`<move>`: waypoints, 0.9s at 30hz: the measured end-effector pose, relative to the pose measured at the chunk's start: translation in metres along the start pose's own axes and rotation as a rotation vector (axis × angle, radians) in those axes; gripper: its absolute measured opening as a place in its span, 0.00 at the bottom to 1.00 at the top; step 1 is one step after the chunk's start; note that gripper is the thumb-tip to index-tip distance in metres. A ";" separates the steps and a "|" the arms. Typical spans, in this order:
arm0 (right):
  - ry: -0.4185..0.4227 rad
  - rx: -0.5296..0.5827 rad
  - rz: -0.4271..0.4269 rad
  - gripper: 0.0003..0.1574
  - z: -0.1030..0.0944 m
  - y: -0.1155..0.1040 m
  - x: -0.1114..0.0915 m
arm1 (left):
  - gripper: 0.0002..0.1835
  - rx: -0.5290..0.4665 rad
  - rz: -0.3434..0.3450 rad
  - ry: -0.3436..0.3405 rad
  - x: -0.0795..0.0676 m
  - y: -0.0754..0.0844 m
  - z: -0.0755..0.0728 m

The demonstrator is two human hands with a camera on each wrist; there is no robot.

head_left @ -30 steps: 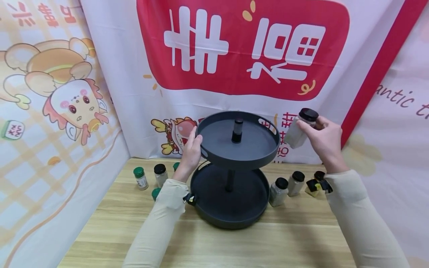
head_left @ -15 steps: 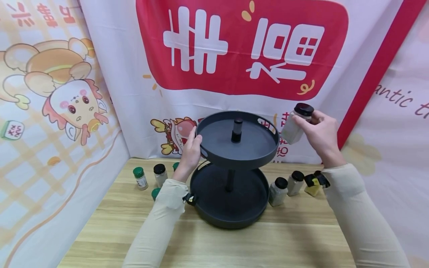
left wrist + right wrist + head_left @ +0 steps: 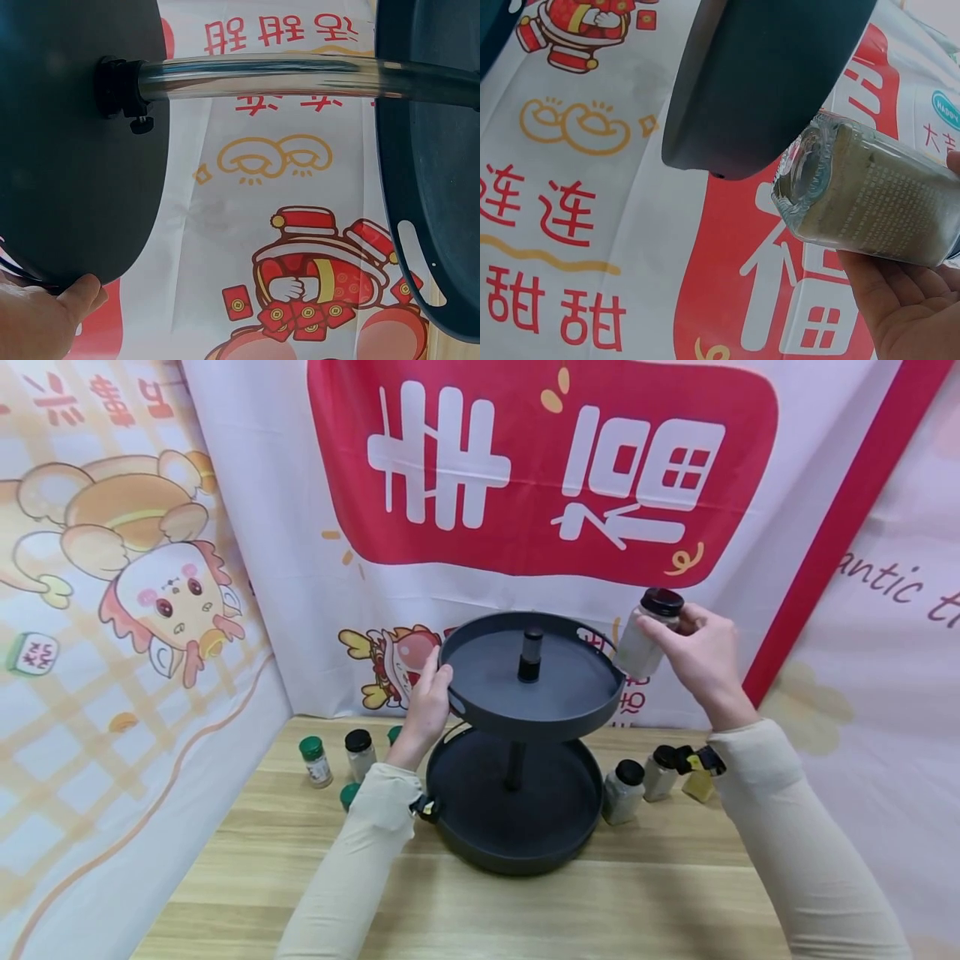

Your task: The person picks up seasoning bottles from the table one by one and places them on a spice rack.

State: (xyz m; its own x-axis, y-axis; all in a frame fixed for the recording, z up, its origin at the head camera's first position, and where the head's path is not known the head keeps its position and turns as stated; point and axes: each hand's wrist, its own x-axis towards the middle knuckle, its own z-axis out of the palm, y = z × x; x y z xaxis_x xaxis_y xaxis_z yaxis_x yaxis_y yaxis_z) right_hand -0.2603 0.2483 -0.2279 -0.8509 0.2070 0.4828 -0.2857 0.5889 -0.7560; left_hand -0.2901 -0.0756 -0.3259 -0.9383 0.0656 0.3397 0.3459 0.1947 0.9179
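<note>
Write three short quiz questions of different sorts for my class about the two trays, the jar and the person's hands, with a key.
1. Fill the gap: in the left wrist view, a shiny ____ runs between the upper tray and the lower tray.
2. True or false: the jar in the right hand has a green lid.
3. What does the left hand touch?
A) the lower tray
B) the upper tray
C) a jar

Key: 1. pole; 2. false, it has a black lid; 3. B
</note>
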 end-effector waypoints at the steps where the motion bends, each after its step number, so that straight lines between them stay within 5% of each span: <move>1: 0.000 -0.002 -0.004 0.36 0.001 0.000 0.000 | 0.29 0.002 -0.002 -0.003 0.000 0.000 0.000; 27: -0.028 0.076 -0.108 0.32 0.025 -0.008 0.005 | 0.28 -0.013 0.015 0.003 0.000 0.000 0.000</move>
State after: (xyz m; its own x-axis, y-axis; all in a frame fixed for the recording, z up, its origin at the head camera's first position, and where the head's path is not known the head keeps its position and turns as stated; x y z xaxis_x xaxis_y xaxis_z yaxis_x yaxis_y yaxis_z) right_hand -0.2735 0.2249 -0.2311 -0.8251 0.1229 0.5515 -0.4078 0.5459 -0.7319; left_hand -0.2904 -0.0754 -0.3255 -0.9331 0.0654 0.3536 0.3596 0.1809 0.9154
